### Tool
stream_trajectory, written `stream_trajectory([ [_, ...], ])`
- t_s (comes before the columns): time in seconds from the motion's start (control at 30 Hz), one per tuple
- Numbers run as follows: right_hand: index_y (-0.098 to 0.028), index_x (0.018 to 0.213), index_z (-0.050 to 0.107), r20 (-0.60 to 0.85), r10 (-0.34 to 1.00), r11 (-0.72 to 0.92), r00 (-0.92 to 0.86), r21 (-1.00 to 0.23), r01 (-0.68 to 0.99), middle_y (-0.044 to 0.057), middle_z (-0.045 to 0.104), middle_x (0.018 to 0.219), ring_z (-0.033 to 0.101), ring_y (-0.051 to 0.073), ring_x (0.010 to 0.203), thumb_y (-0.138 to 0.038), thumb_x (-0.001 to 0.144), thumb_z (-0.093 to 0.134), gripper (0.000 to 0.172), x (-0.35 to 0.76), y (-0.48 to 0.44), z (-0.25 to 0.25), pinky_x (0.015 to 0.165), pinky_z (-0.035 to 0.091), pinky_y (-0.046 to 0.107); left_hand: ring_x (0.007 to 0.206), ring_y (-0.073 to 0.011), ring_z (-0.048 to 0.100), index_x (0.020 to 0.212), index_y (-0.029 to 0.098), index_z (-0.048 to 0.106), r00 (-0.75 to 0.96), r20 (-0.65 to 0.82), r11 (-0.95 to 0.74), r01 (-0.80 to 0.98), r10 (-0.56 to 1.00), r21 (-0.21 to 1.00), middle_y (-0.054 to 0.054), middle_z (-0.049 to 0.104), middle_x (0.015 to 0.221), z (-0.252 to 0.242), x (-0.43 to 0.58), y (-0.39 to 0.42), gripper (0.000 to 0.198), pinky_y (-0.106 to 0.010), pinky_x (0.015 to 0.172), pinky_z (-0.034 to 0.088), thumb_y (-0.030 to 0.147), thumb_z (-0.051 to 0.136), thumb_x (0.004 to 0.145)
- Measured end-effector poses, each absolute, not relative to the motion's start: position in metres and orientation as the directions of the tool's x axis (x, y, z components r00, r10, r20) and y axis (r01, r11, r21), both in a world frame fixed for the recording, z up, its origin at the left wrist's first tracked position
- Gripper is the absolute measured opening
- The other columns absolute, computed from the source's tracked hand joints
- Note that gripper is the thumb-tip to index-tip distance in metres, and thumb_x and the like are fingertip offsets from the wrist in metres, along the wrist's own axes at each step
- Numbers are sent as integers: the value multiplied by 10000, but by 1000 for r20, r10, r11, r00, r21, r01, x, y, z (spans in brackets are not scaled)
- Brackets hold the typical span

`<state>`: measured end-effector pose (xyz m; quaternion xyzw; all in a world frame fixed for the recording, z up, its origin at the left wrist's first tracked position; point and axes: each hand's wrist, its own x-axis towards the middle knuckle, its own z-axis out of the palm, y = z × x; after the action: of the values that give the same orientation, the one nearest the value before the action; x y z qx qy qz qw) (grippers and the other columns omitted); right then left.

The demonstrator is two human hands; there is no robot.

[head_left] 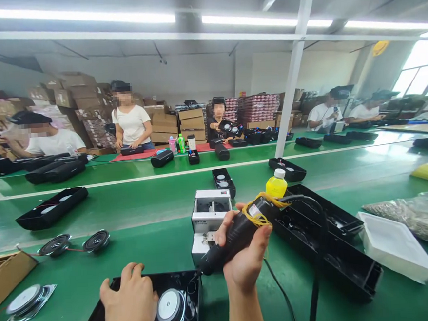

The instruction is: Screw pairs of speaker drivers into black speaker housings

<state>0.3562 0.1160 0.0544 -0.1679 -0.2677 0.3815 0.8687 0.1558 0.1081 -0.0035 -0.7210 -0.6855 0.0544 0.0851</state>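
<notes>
My right hand (244,256) is wrapped around a black electric screwdriver (237,232) with yellow bands wound about its rear end. The tool tilts down to the left, its tip at the far right corner of a black speaker housing (195,308). My left hand (128,298) grips this housing with bent fingers, their tips partly hidden. Inside the housing, right of that hand, sits a round speaker driver (169,308) with a pale back. Just beyond the tool tip stands a white screw feeder (210,207).
Loose speaker drivers (96,240) and a cardboard box (9,275) lie at left. On the right are long black housings (326,255), a yellow-filled bottle (276,184), a white tray (399,245) and a bag of small parts (416,219). A black cable (317,280) hangs beside my right arm. Co-workers sit or stand opposite.
</notes>
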Motion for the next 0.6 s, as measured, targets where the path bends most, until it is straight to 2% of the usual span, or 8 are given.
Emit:
stream_trajectory([
  [0.17, -265, 1085, 604, 292, 787, 607, 544, -523, -598, -37, 621, 756, 500, 94, 434, -789, 919, 505, 559, 358, 115, 58, 446, 415, 241, 1449, -375, 529, 970, 165, 832, 81, 82, -70, 990, 993, -120, -242, 666, 1463, -10, 151, 110, 403, -771, 1162, 210, 103, 444, 881],
  [0.27, -273, 1072, 651, 227, 830, 540, 509, -553, -634, -17, 648, 784, 508, 111, 458, -754, 923, 518, 521, 375, 106, 58, 442, 438, 262, 1421, -368, 543, 911, 192, 824, 87, 123, -82, 996, 989, -44, -203, 685, 1449, -15, 143, 109, 349, -727, 1166, 263, 146, 480, 883],
  [0.37, -267, 1072, 697, 164, 852, 491, 497, -580, -650, 0, 687, 864, 550, 116, 515, -689, 945, 585, 454, 406, 93, 52, 456, 486, 254, 1450, -339, 531, 843, 201, 795, 157, 187, -165, 986, 970, 30, -167, 668, 1485, -20, 132, 102, 276, -645, 1215, 296, 143, 525, 859],
  [0.43, -240, 1055, 708, 112, 853, 465, 509, -604, -647, 2, 701, 881, 561, 106, 523, -692, 859, 722, 492, 429, 86, 43, 426, 473, 222, 1433, -322, 562, 788, 223, 757, 215, 236, -238, 968, 948, 74, -133, 676, 1483, -23, 123, 98, 219, -613, 1250, 301, 132, 563, 829],
  [0.5, -243, 1068, 706, 27, 840, 408, 542, -690, -598, 13, 725, 905, 565, 118, 527, -699, 744, 821, 571, 446, 81, 30, 428, 500, 242, 1366, -305, 628, 756, 246, 718, 263, 276, -304, 945, 924, 117, -101, 706, 1444, -25, 112, 96, 170, -564, 1245, 371, 143, 595, 814],
  [0.6, -257, 1137, 700, -78, 847, 293, 526, -757, -584, 31, 733, 898, 572, 143, 534, -695, 700, 840, 635, 463, 79, 4, 447, 536, 284, 1307, -250, 674, 784, 259, 682, 278, 314, -343, 922, 908, 177, -75, 713, 1422, -20, 88, 105, 168, -391, 1133, 526, 185, 567, 881],
])
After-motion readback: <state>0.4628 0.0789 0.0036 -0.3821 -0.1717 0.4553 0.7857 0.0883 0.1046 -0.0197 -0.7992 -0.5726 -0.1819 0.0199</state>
